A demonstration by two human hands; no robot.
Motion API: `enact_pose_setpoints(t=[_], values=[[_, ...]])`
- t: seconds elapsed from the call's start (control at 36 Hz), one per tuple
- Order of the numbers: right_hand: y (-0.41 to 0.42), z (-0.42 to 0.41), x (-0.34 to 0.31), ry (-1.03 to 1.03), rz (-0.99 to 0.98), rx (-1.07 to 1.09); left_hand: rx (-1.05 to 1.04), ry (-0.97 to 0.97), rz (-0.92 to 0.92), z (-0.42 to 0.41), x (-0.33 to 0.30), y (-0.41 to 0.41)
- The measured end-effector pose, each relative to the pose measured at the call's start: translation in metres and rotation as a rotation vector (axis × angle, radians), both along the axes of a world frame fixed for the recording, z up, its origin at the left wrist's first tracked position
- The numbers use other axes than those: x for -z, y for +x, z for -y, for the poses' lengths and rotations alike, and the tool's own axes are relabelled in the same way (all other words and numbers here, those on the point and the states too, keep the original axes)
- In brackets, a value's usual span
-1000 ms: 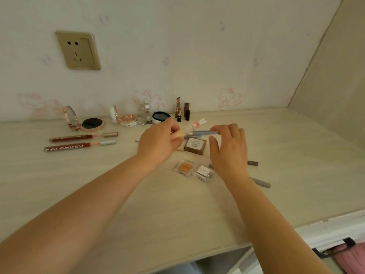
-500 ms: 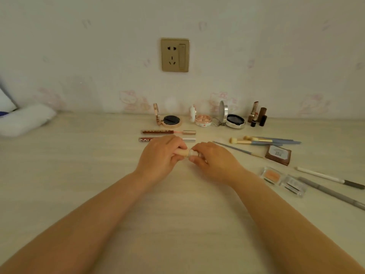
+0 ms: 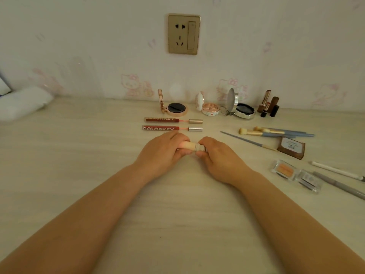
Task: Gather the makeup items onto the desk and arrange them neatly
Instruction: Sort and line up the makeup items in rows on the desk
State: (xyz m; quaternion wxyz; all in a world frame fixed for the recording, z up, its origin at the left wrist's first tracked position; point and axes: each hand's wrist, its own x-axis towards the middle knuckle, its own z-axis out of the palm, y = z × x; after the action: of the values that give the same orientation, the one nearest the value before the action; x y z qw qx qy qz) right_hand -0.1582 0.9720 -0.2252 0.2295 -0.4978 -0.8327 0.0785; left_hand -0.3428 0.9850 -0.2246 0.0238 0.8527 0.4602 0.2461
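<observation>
in the middle of the pale surface, just in front of two lip gloss tubes laid side by side, the left hand curls round the body of a small peach tube while the right hand pinches its cap end; the tube lies level between them, low over the surface, though i cannot tell whether it touches.

the tidying looks about half done to me. along the wall three open compacts stand in a row with a cluster of lipsticks at the right end, and the glosses sit parallel below them. that part reads as arranged.

off to the right things are looser: a few brushes lie at angles, a brown palette sits askew beside them, two clear eyeshadow cases rest nearer the edge, and two pencils slant away. these are left to straighten, i judge.

nothing crowds the spot beneath the hands. a white bundle lies far left, and a wall socket sits above.
</observation>
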Motion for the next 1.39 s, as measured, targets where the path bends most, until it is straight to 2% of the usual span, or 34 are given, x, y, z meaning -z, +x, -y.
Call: enact_pose_setpoints(t=[0.14,0.22,0.31,0.39,0.44,0.72,0.83,1.03,1.39], values=[[0.0,0.002,0.001,0.121,0.053,-0.043,-0.047,0.027,-0.101,0.003,0.001,-0.002],[0.0,0.003,-0.002,0.208,0.073,-0.036,-0.048,-0.017,-0.052,0.002,0.002,-0.004],[0.0,0.003,-0.005,0.25,-0.005,-0.006,-0.038,-0.003,0.002,0.002,0.001,-0.005],[0.001,0.005,-0.006,0.145,-0.096,0.054,-0.02,0.036,0.009,0.003,0.0,-0.006],[0.002,0.006,-0.006,0.098,-0.079,0.066,-0.006,0.066,0.006,0.003,0.001,-0.007],[0.005,0.008,-0.007,-0.018,-0.206,0.094,0.002,0.12,-0.004,0.004,0.004,-0.005],[0.007,0.007,-0.009,-0.007,-0.171,0.052,0.003,0.118,0.011,0.005,0.004,-0.005],[0.007,0.008,-0.01,-0.17,-0.342,0.075,-0.004,0.113,0.031,0.004,0.005,-0.005],[0.005,0.008,-0.009,-0.212,-0.318,0.073,-0.008,0.106,0.034,0.005,0.005,-0.003]])
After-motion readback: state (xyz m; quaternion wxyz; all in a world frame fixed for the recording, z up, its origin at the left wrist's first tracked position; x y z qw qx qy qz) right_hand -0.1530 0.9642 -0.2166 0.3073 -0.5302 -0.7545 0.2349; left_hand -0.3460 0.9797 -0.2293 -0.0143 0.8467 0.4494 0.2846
